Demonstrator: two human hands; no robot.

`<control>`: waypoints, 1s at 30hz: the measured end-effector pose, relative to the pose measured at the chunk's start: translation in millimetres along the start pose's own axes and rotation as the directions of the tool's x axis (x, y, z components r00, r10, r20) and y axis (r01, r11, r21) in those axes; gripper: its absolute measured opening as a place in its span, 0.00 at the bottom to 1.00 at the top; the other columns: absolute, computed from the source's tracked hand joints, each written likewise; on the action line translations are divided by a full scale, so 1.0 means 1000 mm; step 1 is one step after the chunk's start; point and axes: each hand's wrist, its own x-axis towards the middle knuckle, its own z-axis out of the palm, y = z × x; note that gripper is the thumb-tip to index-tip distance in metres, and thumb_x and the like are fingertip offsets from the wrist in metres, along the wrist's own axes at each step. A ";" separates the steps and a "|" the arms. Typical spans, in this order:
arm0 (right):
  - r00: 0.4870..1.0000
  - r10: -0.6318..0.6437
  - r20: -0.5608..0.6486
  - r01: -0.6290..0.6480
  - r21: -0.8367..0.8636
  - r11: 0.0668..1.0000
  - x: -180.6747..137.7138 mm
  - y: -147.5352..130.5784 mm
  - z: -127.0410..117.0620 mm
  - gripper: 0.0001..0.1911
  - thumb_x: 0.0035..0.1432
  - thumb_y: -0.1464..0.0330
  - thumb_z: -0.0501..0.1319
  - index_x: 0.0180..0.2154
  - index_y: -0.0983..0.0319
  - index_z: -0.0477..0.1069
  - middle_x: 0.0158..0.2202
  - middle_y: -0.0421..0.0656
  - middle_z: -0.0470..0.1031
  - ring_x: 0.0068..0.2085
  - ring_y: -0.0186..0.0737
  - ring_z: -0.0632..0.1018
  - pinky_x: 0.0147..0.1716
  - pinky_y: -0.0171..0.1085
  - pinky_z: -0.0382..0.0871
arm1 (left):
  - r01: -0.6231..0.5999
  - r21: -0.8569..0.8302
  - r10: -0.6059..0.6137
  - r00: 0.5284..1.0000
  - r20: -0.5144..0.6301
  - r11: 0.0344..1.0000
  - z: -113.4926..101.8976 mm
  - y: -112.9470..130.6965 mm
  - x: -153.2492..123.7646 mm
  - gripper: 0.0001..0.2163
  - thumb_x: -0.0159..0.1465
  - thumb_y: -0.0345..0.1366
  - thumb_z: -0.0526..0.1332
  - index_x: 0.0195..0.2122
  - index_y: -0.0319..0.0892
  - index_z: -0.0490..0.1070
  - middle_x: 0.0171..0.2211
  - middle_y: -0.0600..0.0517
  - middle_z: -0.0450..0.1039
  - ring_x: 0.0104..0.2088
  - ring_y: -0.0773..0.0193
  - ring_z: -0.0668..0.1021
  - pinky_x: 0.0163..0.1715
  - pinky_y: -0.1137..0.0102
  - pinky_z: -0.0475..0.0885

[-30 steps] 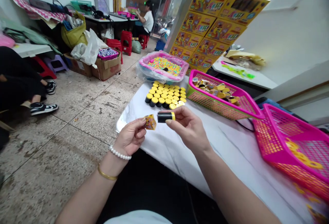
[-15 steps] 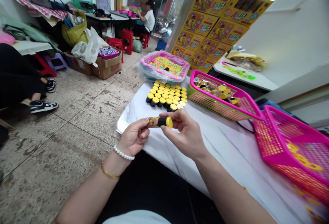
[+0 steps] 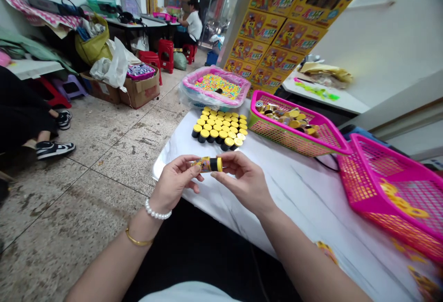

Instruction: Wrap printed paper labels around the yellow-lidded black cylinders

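Wrapped tube (image 3: 206, 164) lies in left grip (image 3: 176, 178), yellow cap (image 3: 219, 164) toward right grip (image 3: 247, 181)

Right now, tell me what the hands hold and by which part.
The left hand pinches a printed sleeve around a black tube, by the end opposite the yellow cap. The right hand is at the cap; whether it grips cannot be told.

White and marbled with grey veins, the counter (image 3: 287, 189) runs from far left to near right. Toward its far end stand black containers with yellow lids (image 3: 225, 129), upright in close rows. To their right sits a pink-rimmed green basket (image 3: 287, 137); farther right, a bright pink basket (image 3: 358, 179). Small printed yellow pieces (image 3: 327, 251) lie loose at the near right.
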 end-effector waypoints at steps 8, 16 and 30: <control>0.996 -0.068 -0.058 0.065 -0.062 0.996 -0.010 0.007 -0.022 0.18 0.56 0.63 0.70 0.49 0.53 0.79 0.45 0.45 0.75 0.45 0.43 0.80 0.47 0.46 0.80 | 0.047 -0.033 -0.045 0.996 0.082 0.998 0.018 -0.012 0.019 0.24 0.49 0.44 0.76 0.43 0.37 0.75 0.33 0.48 0.79 0.28 0.63 0.80 0.21 0.72 0.77; 0.995 -0.051 -0.089 0.054 0.032 0.998 -0.013 0.026 -0.024 0.15 0.56 0.65 0.70 0.47 0.52 0.80 0.44 0.44 0.75 0.43 0.41 0.81 0.46 0.43 0.82 | 0.118 -0.022 -0.117 0.991 0.063 0.993 0.017 -0.016 0.029 0.20 0.50 0.40 0.76 0.41 0.33 0.79 0.33 0.42 0.82 0.28 0.61 0.83 0.23 0.73 0.77; 0.982 -0.162 -0.096 0.125 -0.309 0.943 -0.013 0.021 -0.038 0.11 0.54 0.64 0.71 0.41 0.56 0.79 0.37 0.43 0.82 0.36 0.43 0.83 0.41 0.44 0.81 | 0.010 0.267 -0.069 0.975 0.213 0.964 0.031 -0.014 0.042 0.12 0.53 0.34 0.74 0.37 0.37 0.80 0.31 0.46 0.81 0.30 0.65 0.81 0.36 0.72 0.76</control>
